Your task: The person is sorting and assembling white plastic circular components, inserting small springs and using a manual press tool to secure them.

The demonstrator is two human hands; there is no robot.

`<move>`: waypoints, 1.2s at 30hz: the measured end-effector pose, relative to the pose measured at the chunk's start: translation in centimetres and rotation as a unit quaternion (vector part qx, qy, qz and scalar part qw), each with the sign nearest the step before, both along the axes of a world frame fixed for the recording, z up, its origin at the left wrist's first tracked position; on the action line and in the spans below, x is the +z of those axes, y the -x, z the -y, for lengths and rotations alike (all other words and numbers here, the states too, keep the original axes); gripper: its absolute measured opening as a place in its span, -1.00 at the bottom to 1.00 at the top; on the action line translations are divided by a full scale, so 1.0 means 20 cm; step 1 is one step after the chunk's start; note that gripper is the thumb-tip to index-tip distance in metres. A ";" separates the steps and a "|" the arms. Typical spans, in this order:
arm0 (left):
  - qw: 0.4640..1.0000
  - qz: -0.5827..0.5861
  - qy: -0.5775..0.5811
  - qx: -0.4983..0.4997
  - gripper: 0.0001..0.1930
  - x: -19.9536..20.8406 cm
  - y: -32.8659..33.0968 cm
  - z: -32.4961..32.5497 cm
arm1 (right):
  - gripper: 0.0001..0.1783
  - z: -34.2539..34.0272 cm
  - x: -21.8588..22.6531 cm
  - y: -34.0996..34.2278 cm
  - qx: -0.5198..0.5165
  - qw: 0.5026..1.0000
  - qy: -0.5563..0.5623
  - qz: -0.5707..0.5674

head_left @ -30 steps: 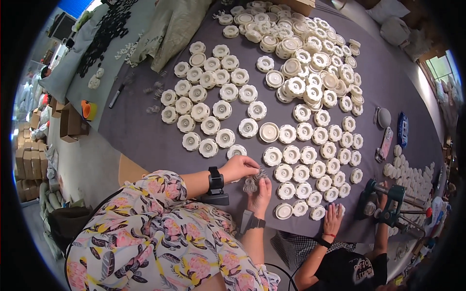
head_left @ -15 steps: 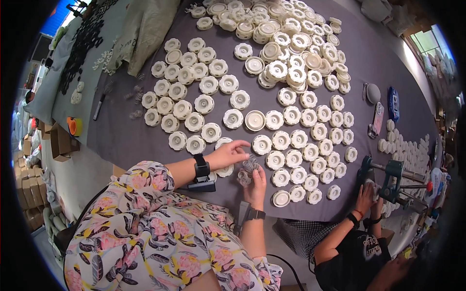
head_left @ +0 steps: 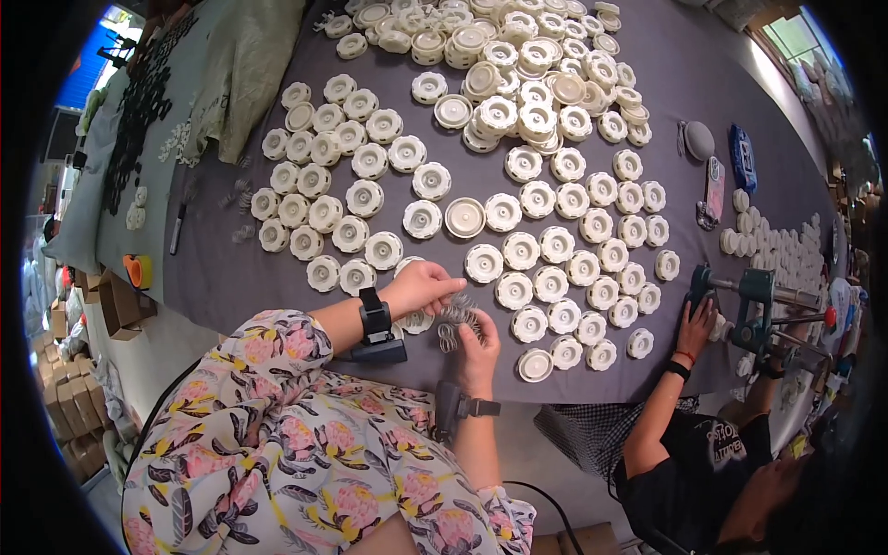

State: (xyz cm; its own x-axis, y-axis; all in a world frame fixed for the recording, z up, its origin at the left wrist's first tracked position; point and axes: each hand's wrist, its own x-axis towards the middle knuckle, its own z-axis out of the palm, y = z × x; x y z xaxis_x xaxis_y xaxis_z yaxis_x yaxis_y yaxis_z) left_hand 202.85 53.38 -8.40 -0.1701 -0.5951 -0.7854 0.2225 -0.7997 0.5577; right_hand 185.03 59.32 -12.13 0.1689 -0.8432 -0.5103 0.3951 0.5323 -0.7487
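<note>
Close to the front edge of the cloth-covered table, a bunch of tangled thin metal coil springs [head_left: 450,326] is held in my right hand [head_left: 478,359], its thumb and fingers closed round them. My left hand [head_left: 421,289] comes in from above left, fingertips pinched at the upper end of the bunch, on what looks like one spring. Its exact grip is partly hidden by the fingers. Under and beside my left hand lie cream scalloped discs [head_left: 416,322], partly covered. Many similar round discs [head_left: 484,263] with a recessed centre are spread in loose rows beyond both hands.
A heap of discs [head_left: 536,92] fills the far side. Loose springs [head_left: 242,203], a marker [head_left: 177,229] and an orange tape roll [head_left: 138,271] lie left. At right, a co-worker's hand [head_left: 696,328] rests by a green hand press [head_left: 754,310]; a phone [head_left: 715,180] lies beyond.
My left fingertips have come down and closed on the springs. The whole view has shifted a little. The co-worker's hands have parted, one now near the press's lever.
</note>
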 end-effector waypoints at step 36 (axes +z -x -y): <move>0.606 0.431 0.600 -0.295 -0.76 -0.10 0.08 0.25 | -0.63 0.05 0.00 0.21 0.007 0.996 -0.025 -0.091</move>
